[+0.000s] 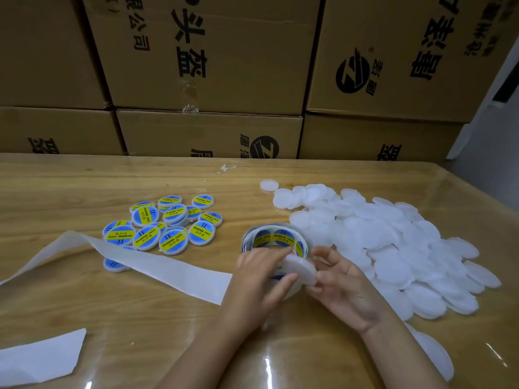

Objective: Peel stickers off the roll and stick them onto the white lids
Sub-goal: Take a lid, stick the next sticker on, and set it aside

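A roll of blue and yellow stickers (276, 239) stands on the wooden table (168, 318) at the middle. Just in front of it, both hands hold one white lid (302, 269) tilted on edge. My left hand (259, 279) has its fingers across the lid's near face, where a bit of blue sticker shows under them. My right hand (341, 282) grips the lid's right rim. A large heap of bare white lids (393, 240) lies to the right. A cluster of stickered lids (165, 226) lies to the left.
A long strip of white backing paper (157, 265) trails left from the roll, over one stickered lid (113, 264). Another white paper piece (42, 357) lies at the near left. Stacked cardboard boxes (210, 66) wall off the table's far edge.
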The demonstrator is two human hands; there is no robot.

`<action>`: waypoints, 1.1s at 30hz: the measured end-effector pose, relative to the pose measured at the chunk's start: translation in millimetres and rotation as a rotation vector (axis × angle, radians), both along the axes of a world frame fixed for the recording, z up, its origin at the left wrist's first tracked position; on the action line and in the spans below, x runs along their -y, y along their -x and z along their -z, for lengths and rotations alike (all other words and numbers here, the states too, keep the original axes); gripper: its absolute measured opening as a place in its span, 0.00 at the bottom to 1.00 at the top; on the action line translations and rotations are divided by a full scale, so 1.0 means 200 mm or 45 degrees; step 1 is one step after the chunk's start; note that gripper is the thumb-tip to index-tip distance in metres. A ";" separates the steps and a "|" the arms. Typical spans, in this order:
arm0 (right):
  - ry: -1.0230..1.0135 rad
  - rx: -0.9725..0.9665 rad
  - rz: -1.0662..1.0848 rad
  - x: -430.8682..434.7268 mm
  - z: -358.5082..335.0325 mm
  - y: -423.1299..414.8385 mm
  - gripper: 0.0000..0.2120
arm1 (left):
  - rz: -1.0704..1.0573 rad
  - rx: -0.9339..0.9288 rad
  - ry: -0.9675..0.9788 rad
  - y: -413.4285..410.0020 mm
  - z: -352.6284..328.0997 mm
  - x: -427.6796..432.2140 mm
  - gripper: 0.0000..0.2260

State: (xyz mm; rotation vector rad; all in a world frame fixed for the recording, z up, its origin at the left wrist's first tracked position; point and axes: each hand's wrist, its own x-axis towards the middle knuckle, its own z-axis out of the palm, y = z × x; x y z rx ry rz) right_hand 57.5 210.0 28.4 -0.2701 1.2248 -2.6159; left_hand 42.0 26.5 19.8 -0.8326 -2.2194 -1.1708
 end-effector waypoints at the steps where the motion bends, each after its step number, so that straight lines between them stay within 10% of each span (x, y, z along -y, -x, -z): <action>1: 0.004 -0.012 -0.013 0.00 0.01 0.00 0.17 | -0.011 0.007 -0.033 0.00 -0.01 0.00 0.10; 5: -0.062 -0.038 0.327 -0.01 0.02 0.04 0.15 | -0.058 -0.016 0.062 0.00 -0.01 0.00 0.13; 8: -0.943 -0.341 0.850 -0.03 0.04 0.04 0.28 | -0.033 -0.002 0.223 -0.01 -0.01 0.01 0.16; 12: -1.751 -0.828 0.847 -0.01 0.10 0.05 0.32 | -0.002 0.033 0.312 0.00 -0.01 0.02 0.16; 18: -1.905 -0.838 0.722 0.00 0.09 0.04 0.14 | -0.013 0.020 0.231 0.01 0.00 0.03 0.13; 33: -1.888 -1.084 1.029 0.09 0.12 0.05 0.06 | -0.407 0.176 0.153 0.02 0.00 0.07 0.17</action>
